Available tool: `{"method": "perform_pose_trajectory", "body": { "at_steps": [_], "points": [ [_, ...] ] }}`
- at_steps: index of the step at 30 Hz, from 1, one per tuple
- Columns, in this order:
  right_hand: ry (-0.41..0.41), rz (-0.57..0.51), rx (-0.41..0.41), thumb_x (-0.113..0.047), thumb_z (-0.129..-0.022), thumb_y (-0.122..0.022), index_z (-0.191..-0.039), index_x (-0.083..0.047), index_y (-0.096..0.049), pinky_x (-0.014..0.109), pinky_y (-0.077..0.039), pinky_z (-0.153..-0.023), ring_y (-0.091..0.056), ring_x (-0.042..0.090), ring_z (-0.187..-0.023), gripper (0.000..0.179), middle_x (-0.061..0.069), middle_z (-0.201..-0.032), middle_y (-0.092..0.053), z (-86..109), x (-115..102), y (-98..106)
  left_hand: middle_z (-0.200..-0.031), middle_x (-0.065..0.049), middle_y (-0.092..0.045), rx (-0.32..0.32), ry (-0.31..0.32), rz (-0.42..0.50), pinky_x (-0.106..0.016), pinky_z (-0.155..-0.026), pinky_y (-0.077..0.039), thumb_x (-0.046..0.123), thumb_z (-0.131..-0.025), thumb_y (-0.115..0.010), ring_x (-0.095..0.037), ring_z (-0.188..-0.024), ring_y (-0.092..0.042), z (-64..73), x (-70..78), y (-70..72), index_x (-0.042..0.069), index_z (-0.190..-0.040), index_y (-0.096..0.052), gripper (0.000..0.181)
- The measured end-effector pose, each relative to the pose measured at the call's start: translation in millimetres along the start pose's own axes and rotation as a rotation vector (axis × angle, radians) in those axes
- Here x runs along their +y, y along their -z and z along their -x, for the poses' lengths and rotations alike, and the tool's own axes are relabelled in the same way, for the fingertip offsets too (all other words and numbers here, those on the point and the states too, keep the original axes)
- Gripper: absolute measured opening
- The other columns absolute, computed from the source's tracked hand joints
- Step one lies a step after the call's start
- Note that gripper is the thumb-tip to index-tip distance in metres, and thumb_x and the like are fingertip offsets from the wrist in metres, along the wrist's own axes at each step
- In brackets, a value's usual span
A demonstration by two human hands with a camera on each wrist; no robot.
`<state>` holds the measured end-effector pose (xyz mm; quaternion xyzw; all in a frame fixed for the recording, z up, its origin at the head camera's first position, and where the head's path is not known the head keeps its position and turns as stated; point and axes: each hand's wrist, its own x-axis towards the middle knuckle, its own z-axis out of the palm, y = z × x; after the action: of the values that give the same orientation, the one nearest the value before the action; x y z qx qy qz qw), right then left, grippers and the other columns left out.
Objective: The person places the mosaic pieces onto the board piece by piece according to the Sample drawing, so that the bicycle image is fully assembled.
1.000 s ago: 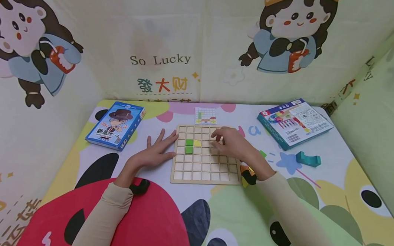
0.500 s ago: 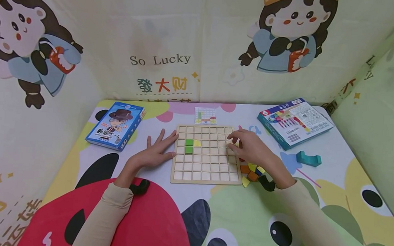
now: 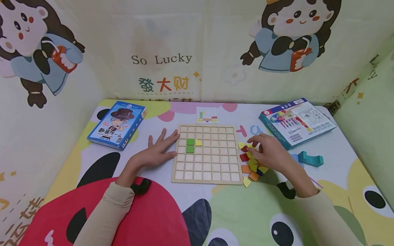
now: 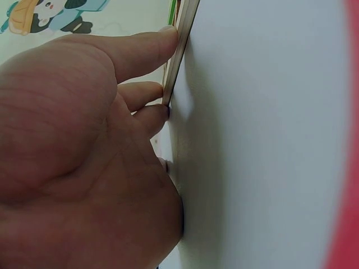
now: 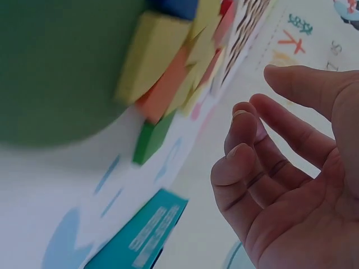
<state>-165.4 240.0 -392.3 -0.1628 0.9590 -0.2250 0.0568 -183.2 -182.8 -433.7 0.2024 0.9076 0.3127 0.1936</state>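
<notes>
A wooden grid board [image 3: 214, 182] lies mid-table, with two green squares [image 3: 190, 142] and a yellow piece [image 3: 198, 142] in its cells. My left hand [image 3: 155, 152] rests beside it, fingers spread; in the left wrist view its thumb [image 4: 148, 53] touches the board's edge. Over a heap of loose coloured blocks [image 3: 253, 176] to the right of the board hovers my right hand [image 3: 272, 155]. From the right wrist, its fingers [image 5: 235, 168] look loosely bent and apart from the thumb, holding nothing. That hand partly hides the heap in the head view.
Behind the board lies a small pattern card [image 3: 207, 115]. A blue game box [image 3: 116, 124] stands at the back left, a teal-edged box [image 3: 297, 122] at the back right. In front of the latter sits a teal curved block [image 3: 310, 159].
From above the board, my right hand has moved right to the loose blocks, uncovering the right-hand cells. The left hand stays in place, and the pieces on the board look the same.
</notes>
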Motion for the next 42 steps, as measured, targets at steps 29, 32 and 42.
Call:
{"method": "perform_pose_trajectory", "body": {
  "at_steps": [29, 32, 42],
  "points": [
    [-0.055, 0.009, -0.056, -0.019, -0.096, -0.077, -0.123, -0.002, -0.073, 0.027, -0.051, -0.074, -0.059, 0.022, -0.09, 0.032, 0.013, -0.106, -0.073, 24.2, 41, 8, -0.182, -0.004, -0.007, -0.005, 0.014, -0.013, -0.074, -0.122, 0.023, 0.035, -0.105, -0.061, -0.039, -0.167, 0.018, 0.7, 1.9, 0.1, 0.023, -0.172, -0.018, 0.08],
    [-0.059, 0.008, -0.059, -0.018, -0.096, -0.077, -0.123, -0.002, -0.073, 0.026, -0.051, -0.073, -0.059, 0.021, -0.089, 0.032, 0.012, -0.105, -0.073, 24.7, 42, 7, -0.182, -0.004, -0.007, -0.006, 0.016, -0.014, -0.074, -0.122, 0.023, 0.035, -0.105, -0.061, -0.039, -0.167, 0.019, 0.7, 1.8, 0.2, 0.023, -0.172, -0.018, 0.08],
    [-0.055, 0.008, -0.055, -0.017, -0.095, -0.076, -0.123, -0.002, -0.073, 0.026, -0.05, -0.073, -0.058, 0.021, -0.088, 0.032, 0.012, -0.105, -0.073, 24.7, 43, 5, -0.182, -0.003, -0.007, -0.004, 0.019, -0.01, -0.074, -0.122, 0.024, 0.035, -0.105, -0.062, -0.038, -0.167, 0.019, -0.2, 0.4, -0.5, 0.024, -0.172, -0.018, 0.081]
  ]
}}
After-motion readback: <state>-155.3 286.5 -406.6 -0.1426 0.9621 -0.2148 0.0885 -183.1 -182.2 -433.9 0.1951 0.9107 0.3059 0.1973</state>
